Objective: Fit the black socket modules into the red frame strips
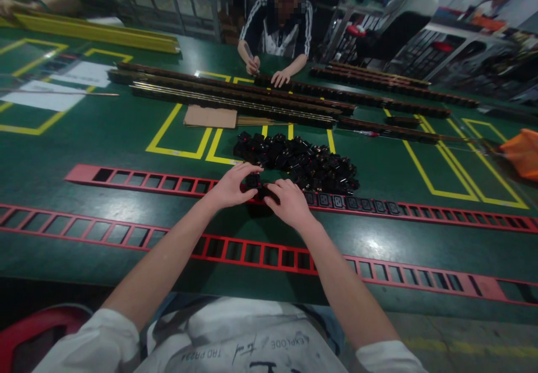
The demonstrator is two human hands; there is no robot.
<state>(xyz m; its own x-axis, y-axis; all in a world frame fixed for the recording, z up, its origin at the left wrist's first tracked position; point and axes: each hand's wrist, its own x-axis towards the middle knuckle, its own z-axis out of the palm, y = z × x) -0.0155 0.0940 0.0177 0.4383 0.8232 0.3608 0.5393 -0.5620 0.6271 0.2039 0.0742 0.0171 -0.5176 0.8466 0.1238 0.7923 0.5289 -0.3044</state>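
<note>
My left hand (236, 185) has its thumb and fingers around a black power socket (253, 181), just above a long red slotted rail (185, 185). Beside it, my right hand (288, 200) is bent over the same rail, its fingertips close together at a dark part; whether they grip it is hard to make out. To the right of that hand, several black sockets (338, 201) sit in a row in the rail's openings. A heap of loose black sockets (294, 157) lies just behind both hands.
A second red rail (256, 252) lies nearer me, its openings bare. Behind the heap are a cardboard piece (210, 116) and long dark strips (235, 101). Across the green table (105, 149), a person (277, 31) holds a pen. An orange item (521, 154) is at right.
</note>
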